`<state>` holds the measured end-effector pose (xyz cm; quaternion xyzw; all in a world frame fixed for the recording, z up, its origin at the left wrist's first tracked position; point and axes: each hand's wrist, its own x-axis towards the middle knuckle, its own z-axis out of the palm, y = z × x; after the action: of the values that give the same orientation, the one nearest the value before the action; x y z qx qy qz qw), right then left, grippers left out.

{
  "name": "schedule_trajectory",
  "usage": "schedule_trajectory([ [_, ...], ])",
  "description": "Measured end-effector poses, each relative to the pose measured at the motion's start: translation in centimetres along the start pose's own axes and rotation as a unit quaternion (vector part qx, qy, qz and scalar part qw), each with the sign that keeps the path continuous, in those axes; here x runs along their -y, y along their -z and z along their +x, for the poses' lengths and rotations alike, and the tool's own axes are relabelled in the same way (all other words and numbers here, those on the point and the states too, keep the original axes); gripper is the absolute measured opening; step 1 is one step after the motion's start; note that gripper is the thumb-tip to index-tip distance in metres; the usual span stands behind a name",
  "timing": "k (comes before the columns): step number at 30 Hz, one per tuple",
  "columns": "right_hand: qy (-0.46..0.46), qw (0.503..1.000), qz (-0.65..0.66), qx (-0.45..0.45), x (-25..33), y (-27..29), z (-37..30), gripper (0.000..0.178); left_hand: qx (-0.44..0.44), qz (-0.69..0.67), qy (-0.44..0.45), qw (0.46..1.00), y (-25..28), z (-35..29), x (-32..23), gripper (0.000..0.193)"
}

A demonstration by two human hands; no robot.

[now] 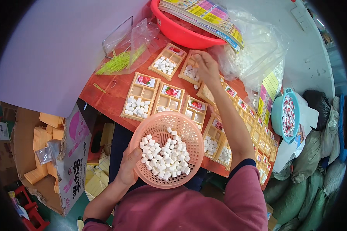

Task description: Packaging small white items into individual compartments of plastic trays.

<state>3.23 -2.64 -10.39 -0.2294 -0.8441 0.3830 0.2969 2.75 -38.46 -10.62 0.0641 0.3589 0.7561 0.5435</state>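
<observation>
A pink perforated plastic basket (197, 144) is tilted in front of my body, filled with small white marshmallow-like pieces (166, 158). My left hand (130, 164) grips its left rim, thumb over the edge. Farther off, my right hand (206, 68) hovers over a beige compartment tray (186, 74), its fingers curled; what they hold, if anything, is hidden. White pieces lie in that tray's lower part, and one loose piece (196, 87) shows just below it. Nearby trays (147, 92) carry strawberry-picture cards and similar pieces; my right forearm hides some.
More trays (258, 133) line the red table's right side. At the back stand a red basin (173, 29) with printed sheets and a clear bag (258, 42) of white pieces. Green ties (121, 61) lie left; a teal basin (274, 115) holds packets. A carton (71, 154) stands left.
</observation>
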Motion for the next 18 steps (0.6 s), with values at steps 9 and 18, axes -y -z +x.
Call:
schedule_trajectory([
  [9, 0.127, 0.877, -0.440, 0.142, 3.0, 2.3, -6.6, 0.015, -0.001, 0.010, 0.003, 1.000, 0.1, -0.3, 0.2, 0.063],
  [18, 0.023, 0.987, -0.126, 0.099, 5.1, 3.1, -8.1, 0.019, -0.047, 0.010, -0.034, 0.998, -0.4, -0.5, 0.1, 0.053],
])
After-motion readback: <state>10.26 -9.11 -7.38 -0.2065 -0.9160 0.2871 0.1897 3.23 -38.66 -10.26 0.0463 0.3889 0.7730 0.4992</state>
